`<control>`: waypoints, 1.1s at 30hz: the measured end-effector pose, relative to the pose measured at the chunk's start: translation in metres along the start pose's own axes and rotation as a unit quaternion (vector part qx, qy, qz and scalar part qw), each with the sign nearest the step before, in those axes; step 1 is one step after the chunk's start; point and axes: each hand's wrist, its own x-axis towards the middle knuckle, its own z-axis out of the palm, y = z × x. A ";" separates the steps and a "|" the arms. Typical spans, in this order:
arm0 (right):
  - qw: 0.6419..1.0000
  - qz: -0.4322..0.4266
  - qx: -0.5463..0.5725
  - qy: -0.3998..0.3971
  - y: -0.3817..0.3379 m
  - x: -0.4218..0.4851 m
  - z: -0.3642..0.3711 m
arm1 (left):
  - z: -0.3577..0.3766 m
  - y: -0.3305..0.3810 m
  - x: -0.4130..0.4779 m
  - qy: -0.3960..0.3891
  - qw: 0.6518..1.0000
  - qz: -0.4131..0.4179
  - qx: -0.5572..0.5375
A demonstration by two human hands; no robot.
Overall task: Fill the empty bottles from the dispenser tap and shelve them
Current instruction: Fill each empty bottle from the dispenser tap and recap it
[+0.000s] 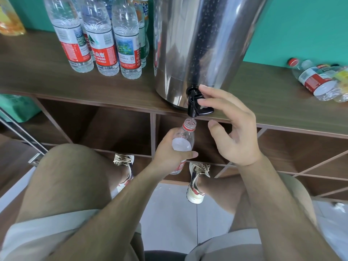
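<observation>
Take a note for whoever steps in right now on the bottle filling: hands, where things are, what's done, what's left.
Left hand grips the open bottle, its mouth right under the tap; fill level unclear.
Right hand has fingertips on the tap, thumb clear.
Done: standing bottles holding water, on the shelf top left of the dispenser.
Left: finish and shelve this one, then the lying bottles at the right, which look empty.
</observation>
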 end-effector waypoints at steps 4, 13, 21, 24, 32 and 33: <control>1.000 0.001 0.010 0.003 0.000 -0.001 0.003 | 0.000 -0.001 -0.001 0.001 1.000 0.003 -0.004; 1.000 0.005 0.013 0.008 0.002 -0.001 0.003 | 0.001 0.000 0.003 -0.004 1.000 0.008 0.005; 1.000 0.010 0.009 0.011 0.002 -0.001 0.002 | 0.003 0.002 0.004 -0.002 1.000 0.003 0.021; 1.000 0.014 0.010 0.019 0.002 -0.001 0.003 | 0.003 0.002 0.004 -0.001 1.000 0.000 0.016; 1.000 0.019 0.019 0.016 0.002 -0.001 0.003 | 0.004 0.001 0.005 0.002 1.000 0.000 0.020; 1.000 0.020 0.019 0.016 0.001 -0.001 0.003 | 0.004 0.001 0.005 0.002 1.000 0.001 0.020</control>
